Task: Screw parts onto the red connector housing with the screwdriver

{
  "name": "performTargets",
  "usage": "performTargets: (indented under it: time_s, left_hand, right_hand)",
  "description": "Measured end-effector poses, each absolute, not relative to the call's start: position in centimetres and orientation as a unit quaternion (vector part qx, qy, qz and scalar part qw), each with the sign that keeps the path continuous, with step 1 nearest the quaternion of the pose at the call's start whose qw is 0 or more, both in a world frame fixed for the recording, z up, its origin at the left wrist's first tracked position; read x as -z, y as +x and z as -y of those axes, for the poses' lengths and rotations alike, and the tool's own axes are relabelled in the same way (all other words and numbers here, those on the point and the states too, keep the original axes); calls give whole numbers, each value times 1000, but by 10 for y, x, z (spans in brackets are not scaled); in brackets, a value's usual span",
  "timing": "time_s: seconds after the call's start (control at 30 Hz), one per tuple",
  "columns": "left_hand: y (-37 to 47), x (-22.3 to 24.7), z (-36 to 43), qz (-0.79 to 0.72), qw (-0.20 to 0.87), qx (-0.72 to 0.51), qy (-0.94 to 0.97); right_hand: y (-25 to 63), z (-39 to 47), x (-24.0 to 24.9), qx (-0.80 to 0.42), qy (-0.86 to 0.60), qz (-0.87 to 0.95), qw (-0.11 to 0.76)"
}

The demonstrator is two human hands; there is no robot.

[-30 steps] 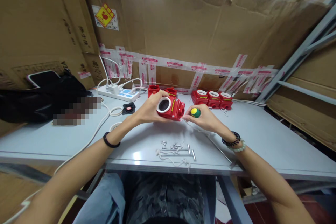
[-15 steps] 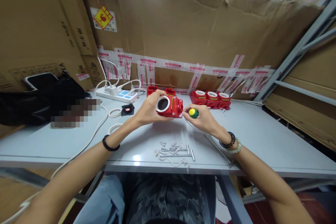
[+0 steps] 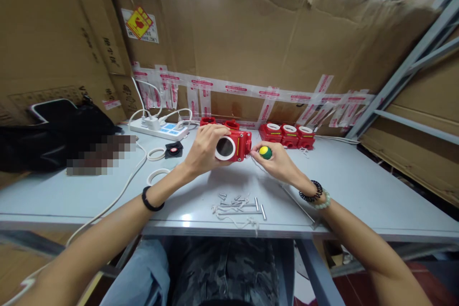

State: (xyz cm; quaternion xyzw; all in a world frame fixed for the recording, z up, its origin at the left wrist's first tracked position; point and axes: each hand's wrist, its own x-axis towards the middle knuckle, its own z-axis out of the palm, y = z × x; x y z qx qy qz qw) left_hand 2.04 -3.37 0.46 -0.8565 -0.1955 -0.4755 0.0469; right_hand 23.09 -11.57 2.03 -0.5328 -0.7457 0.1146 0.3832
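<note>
- carton wall (image 3: 251,33): brown cardboard, torn and ragged along its top edge. on it a yellow diamond sticker (image 3: 139,22) with a red broken-glass symbol, over a white label (image 3: 152,33) with letters that look like "lm2"; the rest is too small to read. clear tape (image 3: 235,89) printed with pink-red marks runs along its lower part, script illegible.
- left carton (image 3: 43,33): vertical dark characters, blurred.
- left hand (image 3: 204,148): fingers and thumb wrapped around a red housing (image 3: 244,146), glossy and boxy, raised above the middle of the table (image 3: 358,191). a smooth white ring (image 3: 225,158) frames its dark round window; beside it sits a narrow yellow label (image 3: 239,146), text unreadable.
- right hand (image 3: 274,158): fingers closed around a rounded green handle (image 3: 265,152) with a yellow end; thumb and index tips meet just beside the housing's right end. whether they touch it, cannot tell. thin white cord (image 3: 261,172) trails below them.
- near table edge: shiny metal t-bars (image 3: 240,213), loose screws (image 3: 223,196), tangled cord.
- behind, to the right: three red units (image 3: 289,142) in a row, each white-ringed and yellow-labelled.
- left side: white plastic power strip (image 3: 143,126) with pale blue panels.
</note>
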Motion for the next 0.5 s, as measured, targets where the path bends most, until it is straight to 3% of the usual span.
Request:
performTargets:
  time_s: [0.3,0.4,0.5]
  left_hand:
    - [22,-2,31,235,-33,515,-824]
    - [22,-2,31,241,-60,513,-822]
    - [22,-3,32,239,-93,491,-833]
  right_hand:
    - [232,122,-30,-32,-516,758,398]
    - [234,126,-37,-2,-504,706,497]
    - [240,131,-49,-51,-437,599,669]
